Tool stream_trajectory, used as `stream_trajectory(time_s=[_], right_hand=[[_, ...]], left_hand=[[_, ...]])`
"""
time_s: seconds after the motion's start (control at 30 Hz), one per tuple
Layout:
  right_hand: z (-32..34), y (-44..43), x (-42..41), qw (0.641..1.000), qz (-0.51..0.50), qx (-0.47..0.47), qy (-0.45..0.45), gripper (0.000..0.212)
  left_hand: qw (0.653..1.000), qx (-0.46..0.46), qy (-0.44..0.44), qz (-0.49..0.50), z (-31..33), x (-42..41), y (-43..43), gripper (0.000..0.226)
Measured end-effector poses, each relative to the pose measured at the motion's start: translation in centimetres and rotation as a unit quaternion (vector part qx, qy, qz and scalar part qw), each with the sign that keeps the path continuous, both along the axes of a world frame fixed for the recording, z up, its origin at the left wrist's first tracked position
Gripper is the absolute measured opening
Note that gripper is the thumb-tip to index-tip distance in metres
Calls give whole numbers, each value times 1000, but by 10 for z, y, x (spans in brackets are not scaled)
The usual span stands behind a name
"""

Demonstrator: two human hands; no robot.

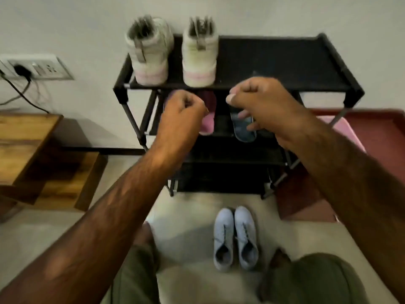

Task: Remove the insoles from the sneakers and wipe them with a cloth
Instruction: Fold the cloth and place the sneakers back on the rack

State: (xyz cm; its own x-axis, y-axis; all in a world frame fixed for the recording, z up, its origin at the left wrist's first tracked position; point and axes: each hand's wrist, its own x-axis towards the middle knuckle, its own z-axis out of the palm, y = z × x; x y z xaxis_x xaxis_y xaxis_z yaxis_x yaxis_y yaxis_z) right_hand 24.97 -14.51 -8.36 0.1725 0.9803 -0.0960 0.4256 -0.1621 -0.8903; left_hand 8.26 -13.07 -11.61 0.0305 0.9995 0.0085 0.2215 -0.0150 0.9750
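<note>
Two hands and one view to list, from the head camera looking forward and down.

Item 1. Rack [285, 62]: black, tiered, against the wall.
Item 2. White sneakers [151, 58]: a pair on the top shelf, at its left end, heels toward the person.
Item 3. Pink insole [208, 122]: second shelf, partly hidden behind the left hand [184, 110]. Its long axis runs front to back.
Item 4. Dark insole [244, 131]: same shelf, just right of the pink one and parallel to it, rounded end toward the person.
Item 5. Grey sneakers [223, 233]: a pair on the floor in front of the rack, between the knees.

Left hand: arm stretched out, knuckles up, fingers curled. Whether they grip the pink insole cannot be told.
Right hand [260, 102]: arm stretched out, fingers [242, 115] curled down onto the dark insole, apparently pinching it.

Judgement: each insole lies directly under its nearer hand, so drawing it out would run along its long axis, toward the body. No cloth can be identified.
</note>
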Motion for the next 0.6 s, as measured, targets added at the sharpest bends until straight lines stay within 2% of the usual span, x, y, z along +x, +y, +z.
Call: stream_trajectory(time_s=[0.1,0.2,0.43,0.53,0.6], right_hand=[[-81,-60,9,995,38,-97,6,2],[-175,-105,22,982,49,-180,5,8],[-361,-164,36,922,32,-386,7,18],[-419,-171,41,895,56,-442,-13,16],[-453,-173,41,865,52,-498,-24,25]], left_hand=[[982,-146,45,-111,-73,10,-57,13],[942,-269,87,-179,-152,16,-98,14],[847,-472,161,-186,-317,12,-142,19],[812,-519,192,-187,-369,13,-146,21],[793,-539,209,-190,-401,17,-145,22]])
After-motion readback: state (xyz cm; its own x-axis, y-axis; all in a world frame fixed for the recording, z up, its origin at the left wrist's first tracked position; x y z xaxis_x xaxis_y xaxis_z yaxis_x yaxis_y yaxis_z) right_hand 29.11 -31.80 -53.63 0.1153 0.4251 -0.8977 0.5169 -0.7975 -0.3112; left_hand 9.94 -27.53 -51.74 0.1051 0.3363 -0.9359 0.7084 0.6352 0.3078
